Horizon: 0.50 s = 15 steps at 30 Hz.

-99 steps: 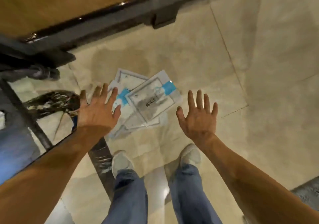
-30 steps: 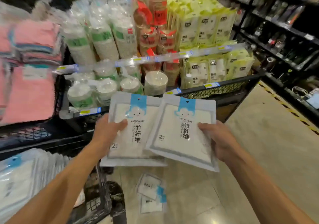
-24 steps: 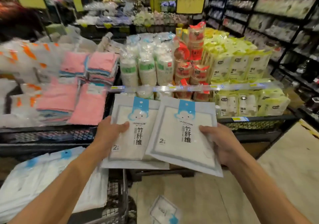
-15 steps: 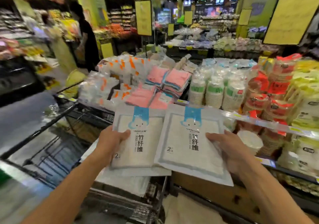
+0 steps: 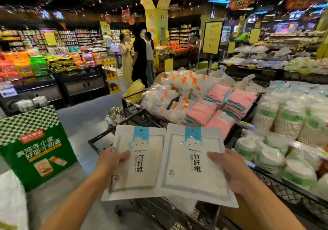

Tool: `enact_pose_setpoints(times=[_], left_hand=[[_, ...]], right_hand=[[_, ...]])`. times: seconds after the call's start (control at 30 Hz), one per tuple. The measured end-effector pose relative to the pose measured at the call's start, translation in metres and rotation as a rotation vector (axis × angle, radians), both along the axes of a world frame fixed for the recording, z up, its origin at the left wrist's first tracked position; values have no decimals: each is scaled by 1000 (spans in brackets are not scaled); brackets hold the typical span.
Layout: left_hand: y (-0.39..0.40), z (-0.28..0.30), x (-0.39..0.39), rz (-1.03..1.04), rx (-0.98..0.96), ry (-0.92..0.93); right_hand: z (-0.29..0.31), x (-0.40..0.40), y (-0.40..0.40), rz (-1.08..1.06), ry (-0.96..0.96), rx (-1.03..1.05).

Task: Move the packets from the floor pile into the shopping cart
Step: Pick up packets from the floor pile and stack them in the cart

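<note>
Packets — two flat white plastic ones with blue cloud-shaped headers and black printed characters — are held side by side above the black wire shopping cart [image 5: 110, 134], faces up towards the camera. Each stands with its long axis running away from the person, blue header at the far end. The left packet [image 5: 140, 160] sits slightly tilted, and the right packet [image 5: 193, 166] overlaps its inner edge, so the two touch along the middle.

Both hands are clamped on the packets. The left hand [image 5: 111, 160] pinches the left packet's outer edge, thumb on top and fingers hidden underneath. The right hand [image 5: 229, 167] grips the right packet's outer edge the same way, thumb across the face. Both forearms reach forward from the bottom of the view, spread apart.

Below the packets the cart's mesh basket shows, with more white packaging lying in it. Right of the cart, just beside it, runs a display shelf [image 5: 284, 190] loaded with pink folded cloths [image 5: 220, 105] and stacks of white paper bowls [image 5: 276, 119]. Left of the cart lies open grey floor [image 5: 79, 123], then a green printed carton [image 5: 35, 150].
</note>
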<state>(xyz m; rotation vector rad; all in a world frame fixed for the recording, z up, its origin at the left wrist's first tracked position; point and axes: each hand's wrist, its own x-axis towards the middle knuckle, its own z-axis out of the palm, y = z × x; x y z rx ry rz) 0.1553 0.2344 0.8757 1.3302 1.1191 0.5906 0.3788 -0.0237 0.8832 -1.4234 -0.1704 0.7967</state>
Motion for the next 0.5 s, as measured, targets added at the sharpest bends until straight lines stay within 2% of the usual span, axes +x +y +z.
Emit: enact_pose_setpoints(times=[0.23,0.5], left_hand=[[89,0,-21,-77,-9,-26],[167,-10,-8,-151,-34,-10]], right_hand=[[0,-33,80,-60,-3,34],[-5,-28,141,-140,15,10]])
